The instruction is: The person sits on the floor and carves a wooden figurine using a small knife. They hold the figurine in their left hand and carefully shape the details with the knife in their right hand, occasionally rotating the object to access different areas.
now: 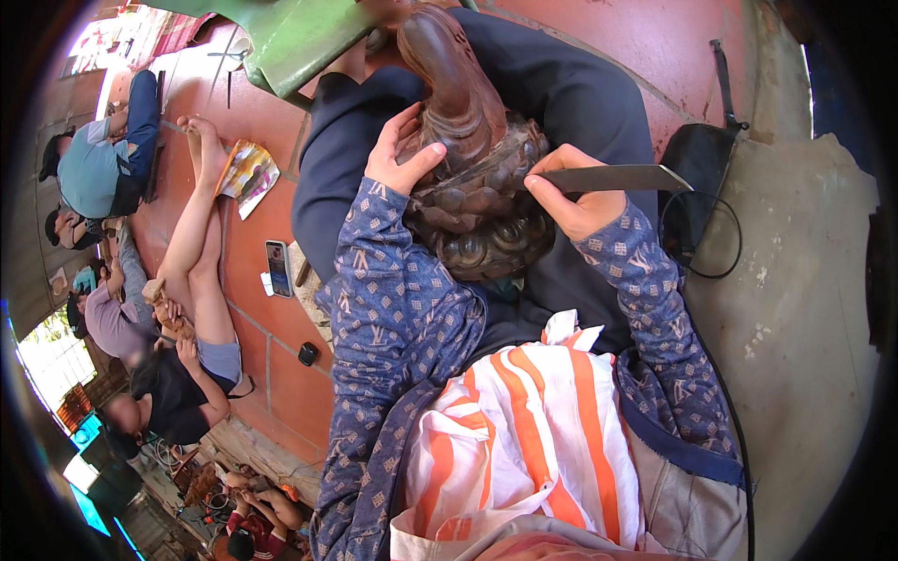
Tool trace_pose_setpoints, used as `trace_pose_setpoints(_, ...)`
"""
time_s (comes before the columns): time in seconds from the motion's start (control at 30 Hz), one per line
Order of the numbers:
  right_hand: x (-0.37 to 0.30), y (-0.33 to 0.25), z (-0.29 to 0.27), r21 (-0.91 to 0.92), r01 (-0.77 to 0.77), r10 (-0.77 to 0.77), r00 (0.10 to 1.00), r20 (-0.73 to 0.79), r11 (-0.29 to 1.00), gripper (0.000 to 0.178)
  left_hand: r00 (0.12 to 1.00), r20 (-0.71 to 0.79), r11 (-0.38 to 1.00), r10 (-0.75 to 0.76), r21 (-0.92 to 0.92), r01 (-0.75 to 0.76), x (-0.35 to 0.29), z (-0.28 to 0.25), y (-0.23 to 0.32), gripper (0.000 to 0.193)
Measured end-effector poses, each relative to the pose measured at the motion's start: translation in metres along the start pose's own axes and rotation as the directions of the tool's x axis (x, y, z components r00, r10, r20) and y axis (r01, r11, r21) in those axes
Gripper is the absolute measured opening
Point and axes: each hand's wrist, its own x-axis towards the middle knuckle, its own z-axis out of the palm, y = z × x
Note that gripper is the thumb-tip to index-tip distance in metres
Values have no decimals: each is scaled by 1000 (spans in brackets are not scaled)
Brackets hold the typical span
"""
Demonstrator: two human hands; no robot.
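Note:
A dark brown carved wooden statue [482,210] lies in my lap, its wide, petal-carved base nearest my body and its smooth, narrower part pointing away. My left hand [400,157] grips its left side, thumb on top and fingers spread along the edge. In my right hand [578,208] is a flat steel carving blade [622,178], pinched between thumb and fingers. Its slanted end sticks out to the right, while the other end meets the carved petals at the statue's right side. The exact point of contact is hidden by my fingers.
A green plastic chair [290,42] stands beyond my knees. On the tiled floor at left lie a phone [279,268], a small black case [308,353] and a colourful sheet [248,176]. A black bag [700,173] is at right. Several people sit at left, one holding a wooden carving [170,313].

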Motion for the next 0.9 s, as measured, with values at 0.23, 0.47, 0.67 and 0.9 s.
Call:
trace_pose_setpoints(0.23,10,26,-1,-161,313,-302,949,88,936,16,1000,-3,999,1,-37,-2,2,1,1,76)
trace_pose_setpoints(0.47,10,18,1,-153,310,-290,947,136,938,13,1000,-2,997,12,-72,-12,3,-1,-4,77)
trace_pose_setpoints(0.67,12,26,2,-157,328,-307,941,142,932,13,1000,14,996,18,-92,-17,3,-1,-4,77)
trace_pose_setpoints(0.9,11,32,0,-97,330,-319,941,112,939,9,1000,12,997,20,-68,-19,1,1,2,75)
